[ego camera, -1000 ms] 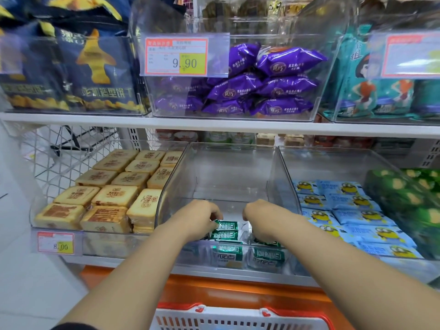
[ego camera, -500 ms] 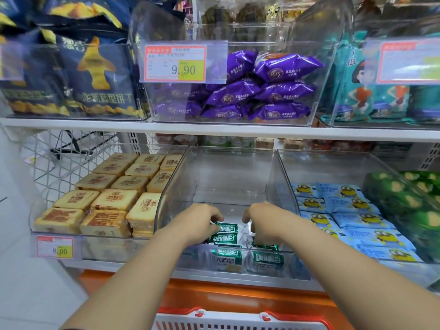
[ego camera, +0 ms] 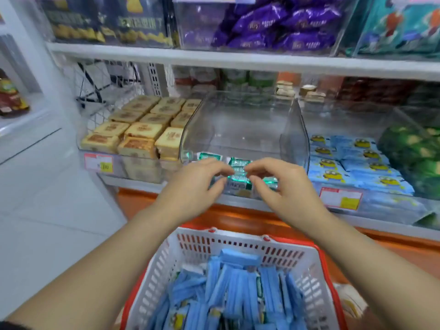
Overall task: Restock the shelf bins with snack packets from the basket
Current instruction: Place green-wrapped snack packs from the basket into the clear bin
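Packets (ego camera: 238, 180), green, lie at the front of the middle bin (ego camera: 242, 129). Fingers of the left hand (ego camera: 190, 189) and right hand (ego camera: 288, 189) pinch the stack from both sides. Best to square it against the front wall before letting go.

My left hand (ego camera: 190, 186) and right hand (ego camera: 290, 189) were bare, and so were my left forearm (ego camera: 107, 258) and right forearm (ego camera: 357, 253). At the lower left edge of the frame, a sliver of dark sleeve (ego camera: 9, 326) showed.
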Motion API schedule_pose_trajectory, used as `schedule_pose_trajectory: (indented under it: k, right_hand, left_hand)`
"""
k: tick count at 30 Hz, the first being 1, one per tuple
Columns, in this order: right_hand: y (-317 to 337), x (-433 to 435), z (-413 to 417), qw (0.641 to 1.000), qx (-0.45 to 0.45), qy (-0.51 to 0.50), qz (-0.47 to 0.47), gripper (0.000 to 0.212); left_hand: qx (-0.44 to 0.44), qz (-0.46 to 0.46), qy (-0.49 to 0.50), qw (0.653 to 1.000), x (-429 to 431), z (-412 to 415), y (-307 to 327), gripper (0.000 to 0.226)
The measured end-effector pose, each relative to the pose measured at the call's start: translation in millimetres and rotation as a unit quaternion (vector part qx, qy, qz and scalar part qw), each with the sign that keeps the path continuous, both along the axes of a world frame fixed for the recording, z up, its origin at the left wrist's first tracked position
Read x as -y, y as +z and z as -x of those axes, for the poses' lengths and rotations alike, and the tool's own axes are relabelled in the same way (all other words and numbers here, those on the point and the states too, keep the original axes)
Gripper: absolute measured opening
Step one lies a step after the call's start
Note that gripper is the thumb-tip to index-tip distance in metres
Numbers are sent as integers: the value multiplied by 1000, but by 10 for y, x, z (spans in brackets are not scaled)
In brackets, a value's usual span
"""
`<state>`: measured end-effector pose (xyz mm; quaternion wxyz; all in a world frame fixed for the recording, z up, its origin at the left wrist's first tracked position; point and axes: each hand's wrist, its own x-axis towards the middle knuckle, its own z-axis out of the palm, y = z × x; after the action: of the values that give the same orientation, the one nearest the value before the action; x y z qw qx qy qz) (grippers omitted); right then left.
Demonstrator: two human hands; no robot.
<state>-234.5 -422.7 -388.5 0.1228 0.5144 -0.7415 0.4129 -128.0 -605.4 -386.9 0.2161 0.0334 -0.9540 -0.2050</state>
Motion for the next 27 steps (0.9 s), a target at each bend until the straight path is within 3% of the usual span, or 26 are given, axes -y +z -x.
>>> schedule_pose_trajectory:
  k: [4,8,11,14,17,20,24,27]
  right_hand:
    - [-837,-389,-505,991,99,29,-86,17]
    - [-1803,-681,-707,929,218,32,-299,18]
    - [-2274,-846,-754,873,234,45,-426,23]
    - [-2528,-942,-830,825,223,54,-516,28]
    - [-2709,-893,-989,791,251,92,-550,27]
    - [-2864,-700,-1137,771,301,124,-548,38]
    - [-3026,-334,-1145,773,338,101,-527,45]
    - [-3196,-162,-1103,752,369,96,-538,45]
  left_hand:
    - [117,-41,6,992,-310,-579,-587,19]
    - [275,-86,29,957,-575,-872,-1401,23]
    - [419,-83,26,904,-764,-1075,-1992,24]
    - [547,-21,25,836,-890,-1257,-2466,33]
    - [626,63,23,777,-939,-1410,-2674,54]
    - [683,34,29,729,-915,-1485,-2696,72]
    - [691,41,7,722,-911,-1449,-2660,81]
    - [685,32,18,727,-904,-1447,-2663,82]
